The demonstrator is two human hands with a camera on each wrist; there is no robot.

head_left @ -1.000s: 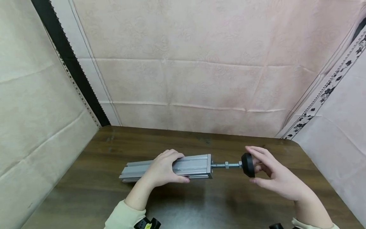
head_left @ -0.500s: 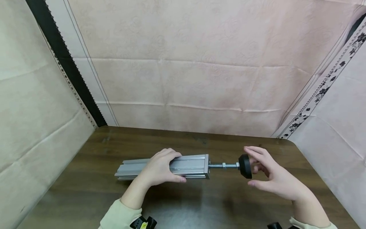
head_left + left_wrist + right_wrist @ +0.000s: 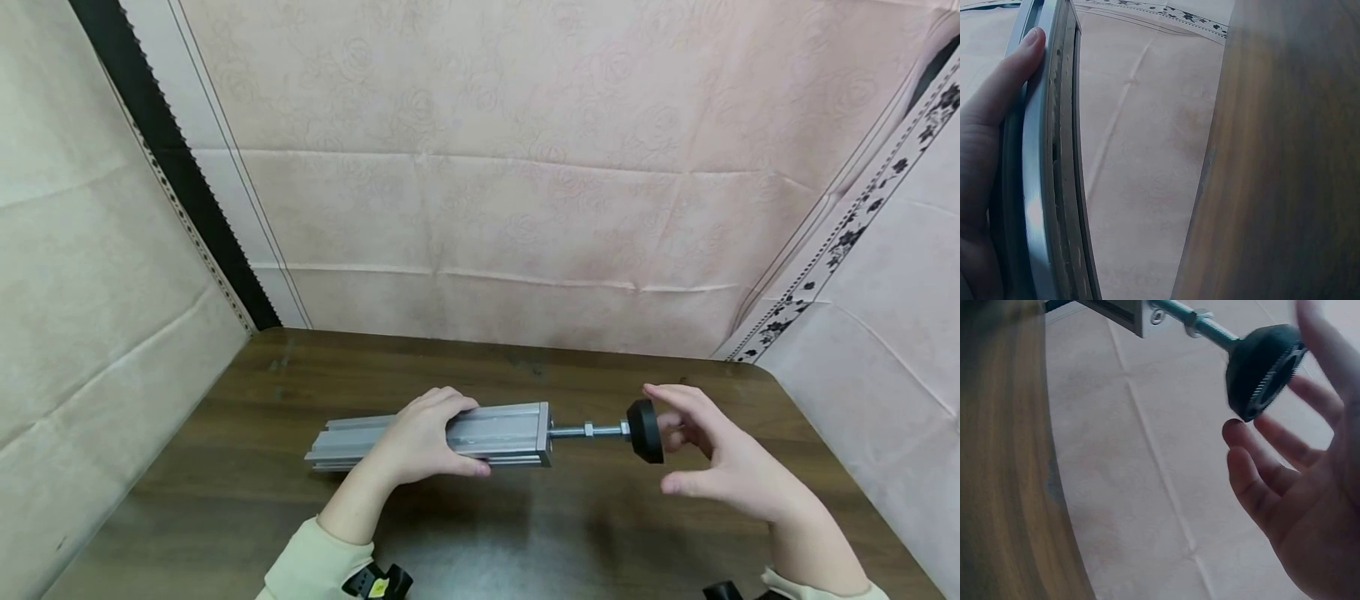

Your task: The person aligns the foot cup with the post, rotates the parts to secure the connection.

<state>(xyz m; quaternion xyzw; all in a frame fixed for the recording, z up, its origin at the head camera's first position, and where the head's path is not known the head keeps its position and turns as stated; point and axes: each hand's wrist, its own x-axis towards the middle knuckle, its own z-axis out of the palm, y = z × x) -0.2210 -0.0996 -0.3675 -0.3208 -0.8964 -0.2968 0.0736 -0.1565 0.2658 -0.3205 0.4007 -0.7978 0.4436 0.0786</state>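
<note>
My left hand grips a silver aluminium profile across its middle, thumb along the near side. In the left wrist view the thumb lies on the grooved profile. From the profile's right end plate a threaded rod with a hex nut sticks out. At the rod's tip sits a round black levelling foot, its ribbed rim and hollow underside showing in the right wrist view. My right hand is spread around the foot, fingers loosely bent at its far side and thumb apart from it.
The profile is held over a brown wood-grain table. Pale patterned cloth hangs behind the table and at both sides. A wrist camera is strapped to the left sleeve.
The right thumb has moved away from the foot's near edge, so the hand is spread wider. The left hand keeps its grip, and the view has shifted slightly.
</note>
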